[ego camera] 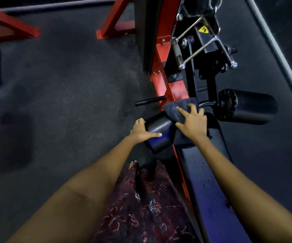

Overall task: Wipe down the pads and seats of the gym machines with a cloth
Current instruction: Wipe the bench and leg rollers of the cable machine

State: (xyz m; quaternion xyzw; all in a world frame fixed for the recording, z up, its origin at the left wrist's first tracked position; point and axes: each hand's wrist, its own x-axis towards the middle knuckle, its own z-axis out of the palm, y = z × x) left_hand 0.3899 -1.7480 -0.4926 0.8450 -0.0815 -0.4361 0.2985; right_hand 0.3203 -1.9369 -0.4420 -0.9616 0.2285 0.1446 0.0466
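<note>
Head view, big to small.
Seat (210, 195): long, black, runs away from the person.
Roller pad (156, 132): lies crosswise, end pointing left.
Cloth (176, 111): dark, draped over the roller pad.
Right hand (193, 122): fingers spread flat, pressing the cloth.
Left hand (141, 129): curled round the roller pad's end.

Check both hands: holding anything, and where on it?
Left hand grips the outer end of the near roller pad. Right hand presses the dark cloth flat on the pad's top, fingers spread, not pinching it.
</note>
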